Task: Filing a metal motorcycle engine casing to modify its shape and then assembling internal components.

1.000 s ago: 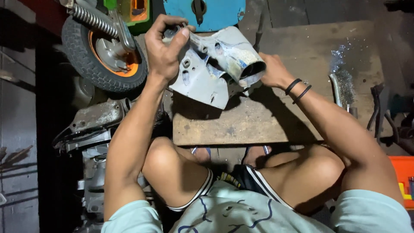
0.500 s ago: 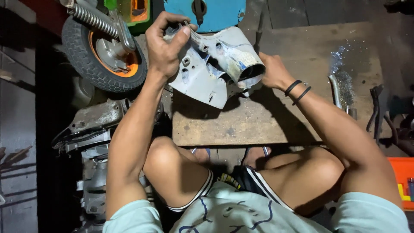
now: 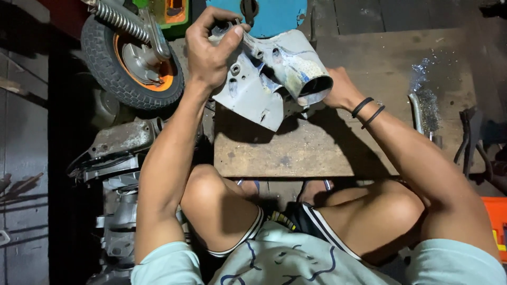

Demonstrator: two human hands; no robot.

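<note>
Gripping a grey-painted metal scooter body part (image 3: 264, 84), the person works over a worn wooden board (image 3: 317, 153) that lies in front of the bare knees. The left hand (image 3: 211, 50) is closed around the part's upper left edge, thumb and fingertips pinched near a small bolt hole. The right hand (image 3: 340, 89) is curled behind the part's open tube end, which has a pale, scuffed rim; its fingers are mostly hidden by the metal, so how tightly they close cannot be told. Two black bands (image 3: 368, 110) circle the right wrist. The part is tilted, its lower corner resting on or just above the board.

Just beyond the part lies a round blue panel (image 3: 269, 16) with a dark keyhole-shaped opening. To the left stands a small black tyre on an orange-rimmed wheel (image 3: 132, 63), with a coiled shock spring (image 3: 119, 18) across it. A green and orange box (image 3: 171, 10) sits at the top edge. Below the wheel lies a grey engine casing (image 3: 119, 153). A bent chrome pipe (image 3: 417, 113) lies at the board's right side, and an orange crate (image 3: 496, 221) shows at the right edge.
</note>
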